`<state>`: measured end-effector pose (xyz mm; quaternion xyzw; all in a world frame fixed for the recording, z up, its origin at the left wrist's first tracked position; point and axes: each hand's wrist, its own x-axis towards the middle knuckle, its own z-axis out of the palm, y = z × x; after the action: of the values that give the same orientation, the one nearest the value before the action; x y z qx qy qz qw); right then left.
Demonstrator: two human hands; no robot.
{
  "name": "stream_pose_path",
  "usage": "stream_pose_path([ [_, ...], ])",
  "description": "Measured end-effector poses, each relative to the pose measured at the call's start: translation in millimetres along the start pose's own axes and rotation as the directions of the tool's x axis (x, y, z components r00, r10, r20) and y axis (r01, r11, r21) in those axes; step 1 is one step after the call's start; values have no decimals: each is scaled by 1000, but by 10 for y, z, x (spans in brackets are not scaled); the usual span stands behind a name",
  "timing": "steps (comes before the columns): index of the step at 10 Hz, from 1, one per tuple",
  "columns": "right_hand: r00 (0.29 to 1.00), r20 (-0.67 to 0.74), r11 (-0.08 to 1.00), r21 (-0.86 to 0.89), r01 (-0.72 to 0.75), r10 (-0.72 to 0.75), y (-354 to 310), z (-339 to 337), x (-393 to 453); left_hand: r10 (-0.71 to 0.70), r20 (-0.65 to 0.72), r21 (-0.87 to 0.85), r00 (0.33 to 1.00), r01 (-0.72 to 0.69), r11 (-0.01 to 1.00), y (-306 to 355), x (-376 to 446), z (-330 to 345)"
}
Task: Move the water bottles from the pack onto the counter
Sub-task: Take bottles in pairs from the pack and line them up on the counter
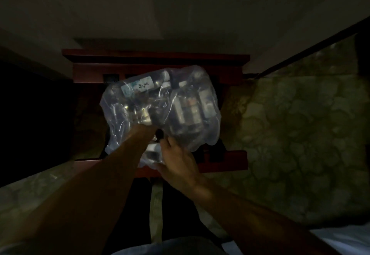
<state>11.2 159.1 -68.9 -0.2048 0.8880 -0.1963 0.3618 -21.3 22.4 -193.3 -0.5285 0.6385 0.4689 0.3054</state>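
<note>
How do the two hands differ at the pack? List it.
The left hand is pushed inside the plastic pack, fingers hidden; the right hand stays outside, fully visible. The left reaches toward the bottles; the right holds the pack's near edge. Both meet at the pack's opening.

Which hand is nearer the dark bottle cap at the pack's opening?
Right. The right hand has fingertips at the dark cap. The left hand is reaching into the plastic pack just left of the cap; its fingers are hidden.
</note>
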Motion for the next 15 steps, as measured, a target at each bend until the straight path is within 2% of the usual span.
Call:
stream_pose_path([
  [1,999,-31,998,-53,-32,31,77,-49,-120,-18,-15,29,1000,18,999,-93,28,60],
  [2,990,-65,989,-72,-130,126,236,-174,-152,28,-3,51,1000,-28,998,-187,64,60],
  [3,969,-28,970,2,-245,245,339,-287,-120,1,90,21,996,-3,1000,-184,-95,-59],
  [4,947,19,946,55,-321,320,353,-352,-74,92,151,-96,984,-78,992,-184,-327,-101],
  [5,918,41,909,125,-397,395,325,-393,-66,128,130,-99,983,-116,988,-43,-730,-245],
  [6,848,119,807,262,-529,517,281,-458,-47,150,234,-159,961,-114,981,46,-914,-356],
  [7,788,239,707,349,-615,568,220,-565,-51,152,189,-158,970,-123,980,85,-1124,-442],
  [8,744,332,605,437,-666,580,148,-753,-65,258,115,-153,959,-240,959,44,-1391,-491],
  [9,755,327,634,410,-656,569,61,-965,-72,275,136,-218,952,-242,945,28,-1644,-535],
  [10,793,269,735,299,-609,547,-55,-1185,-109,127,217,-294,968,-59,954,113,-1868,-577],
  [12,816,236,819,116,-563,527,-369,-1609,-258,171,350,-183,921,-111,977,184,-2283,-891],
  [13,806,240,813,94,-575,542,-501,-1790,-364,157,513,-215,844,-51,975,202,-2500,-1141],
  [14,805,214,795,153,-587,554,-691,-1988,-537,254,607,-283,753,-94,955,178,-2657,-1381],
  [15,810,182,773,243,-587,558,-957,-2194,-722,348,576,-398,739,-119,910,155,-2794,-1625],
])
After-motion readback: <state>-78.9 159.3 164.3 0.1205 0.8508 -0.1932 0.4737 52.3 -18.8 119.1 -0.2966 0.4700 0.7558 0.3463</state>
